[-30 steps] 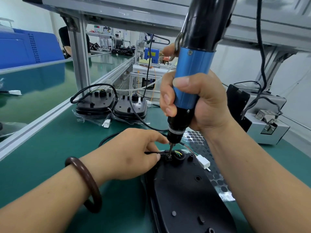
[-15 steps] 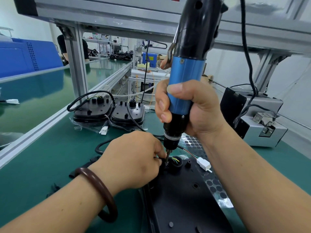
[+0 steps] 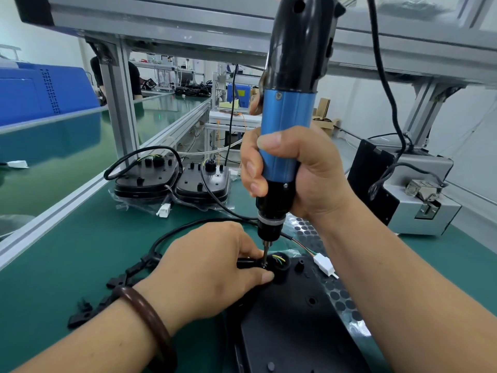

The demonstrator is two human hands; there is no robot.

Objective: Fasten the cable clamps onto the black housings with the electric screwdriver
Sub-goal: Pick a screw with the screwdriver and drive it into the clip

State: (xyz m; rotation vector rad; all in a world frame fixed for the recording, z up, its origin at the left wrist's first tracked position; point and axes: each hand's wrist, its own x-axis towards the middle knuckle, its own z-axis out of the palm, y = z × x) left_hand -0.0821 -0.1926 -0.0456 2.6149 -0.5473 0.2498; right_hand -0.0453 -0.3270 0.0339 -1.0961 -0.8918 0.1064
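green bench matting [image 3: 67, 251] under an aluminium frame [image 3: 118, 103] carried two black housings [image 3: 146, 181] at the back. nearer, the right hand [image 3: 304, 173] gripped the blue electric screwdriver [image 3: 289, 109] upright, its bit down on the cable clamp [image 3: 246, 262], which the left hand [image 3: 212, 267] pinched against a third black housing [image 3: 295, 319].

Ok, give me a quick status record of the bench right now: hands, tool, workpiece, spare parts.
right hand: grips the electric screwdriver, roughly upright
bit: tip down on the near black housing, beside its wire opening
left hand: pinches the cable clamp at the bit
loose clamps: on the green mat, near the left wrist
other housings: two, at the back, cabled
white connector: lies right of the bit
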